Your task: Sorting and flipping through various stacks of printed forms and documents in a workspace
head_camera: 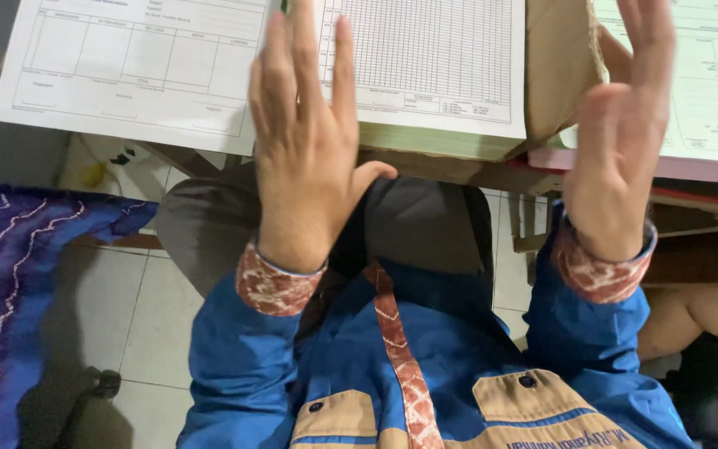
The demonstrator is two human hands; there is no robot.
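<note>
Left hand, right hand open over white form stack.

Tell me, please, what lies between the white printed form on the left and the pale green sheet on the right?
In the head view, a thick stack of paper topped by a gridded sheet and a brown paper wrapping lie between the white form and the green sheet.
</note>
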